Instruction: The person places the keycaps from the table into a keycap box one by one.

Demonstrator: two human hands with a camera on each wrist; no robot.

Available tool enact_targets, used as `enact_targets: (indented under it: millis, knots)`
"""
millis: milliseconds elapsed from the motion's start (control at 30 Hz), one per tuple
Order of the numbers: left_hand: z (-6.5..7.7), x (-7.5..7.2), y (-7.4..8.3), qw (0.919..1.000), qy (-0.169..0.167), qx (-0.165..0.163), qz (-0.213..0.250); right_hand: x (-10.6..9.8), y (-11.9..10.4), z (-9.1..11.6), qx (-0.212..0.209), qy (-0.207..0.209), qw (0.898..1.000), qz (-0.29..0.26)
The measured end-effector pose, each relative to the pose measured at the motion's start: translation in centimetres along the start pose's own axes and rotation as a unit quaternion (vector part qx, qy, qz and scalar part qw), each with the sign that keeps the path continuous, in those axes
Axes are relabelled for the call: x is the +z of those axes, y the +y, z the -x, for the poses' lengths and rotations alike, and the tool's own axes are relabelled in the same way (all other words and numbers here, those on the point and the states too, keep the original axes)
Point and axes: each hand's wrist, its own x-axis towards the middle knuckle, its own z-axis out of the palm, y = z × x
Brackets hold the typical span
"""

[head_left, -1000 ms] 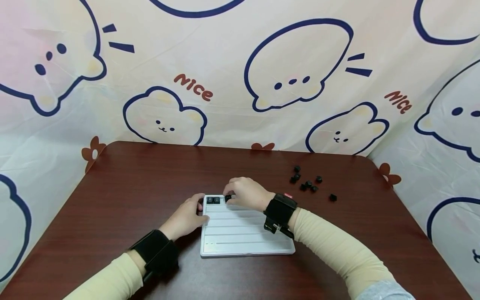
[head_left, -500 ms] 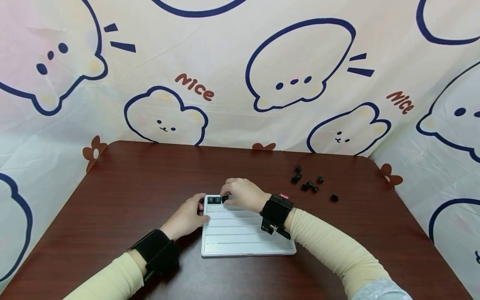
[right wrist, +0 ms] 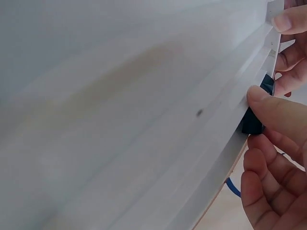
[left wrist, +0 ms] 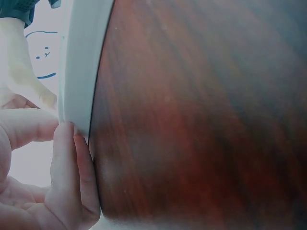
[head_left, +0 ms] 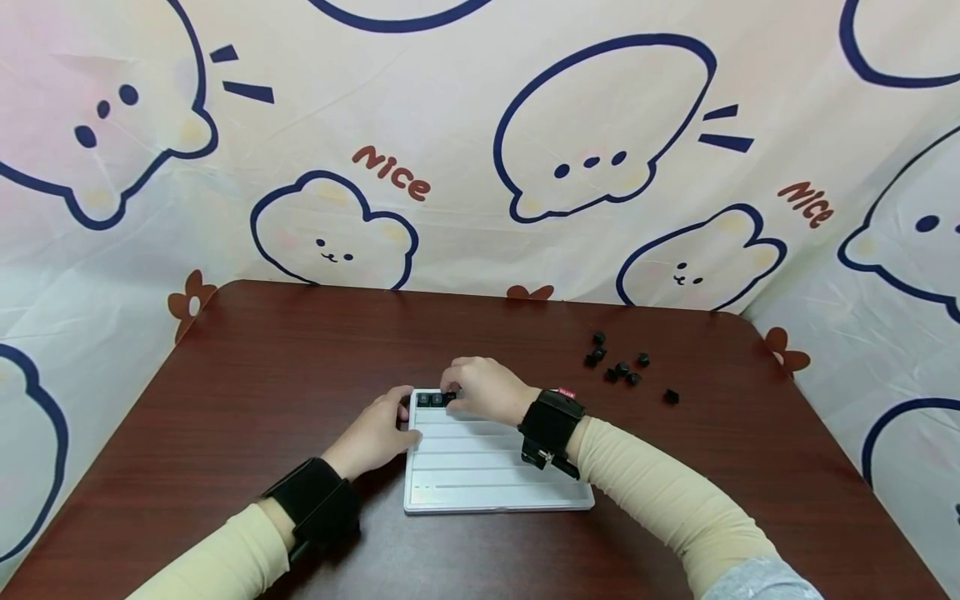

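A white ridged tray (head_left: 495, 475) lies on the table, with two black keycaps (head_left: 430, 400) side by side in its far left corner. My left hand (head_left: 372, 437) grips the tray's left edge, thumb on top and fingers against the side. At the tray's top row, my right hand (head_left: 489, 387) pinches another black keycap (right wrist: 252, 122) with its thumb on the near face. This keycap sits right beside the other two; the right fingers partly cover it in the head view. In the left wrist view the tray's edge (left wrist: 81, 62) runs between the left thumb and fingers.
Several loose black keycaps (head_left: 622, 368) lie scattered on the dark brown table (head_left: 300, 350) toward its far right. One keycap (head_left: 671, 397) lies apart, closer to the right side. A patterned white cloth (head_left: 465, 108) hangs behind the table.
My right hand has slid left along the tray's top row, bringing its keycap up against the two in the corner. The left hand keeps its grip on the tray's edge.
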Motion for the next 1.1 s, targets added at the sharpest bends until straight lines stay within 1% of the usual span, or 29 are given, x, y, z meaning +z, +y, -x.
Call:
enact_targets:
  millis: [267,433,667,1000,1100]
  knots:
    - [-0.05,0.0,-0.08,1.0,0.0,0.0,0.004,0.1,0.01,-0.07,0.003,0.001,1.0,-0.003]
    - [-0.06,-0.1,0.03,1.0,0.0,0.001,-0.002,-0.08,0.06,0.05,0.001,0.002,1.0,-0.005]
    - [0.02,-0.15,0.03,1.0,-0.001,0.004,0.004,-0.2,0.35,0.35,0.009,0.001,1.0,-0.01]
    - [-0.03,-0.03,-0.07,1.0,0.004,0.008,-0.003,-0.3,0.16,0.38,-0.003,0.004,1.0,-0.008]
    - [0.0,-0.06,-0.04,1.0,0.005,0.009,0.001,-0.32,0.18,0.38,-0.006,0.005,1.0,-0.006]
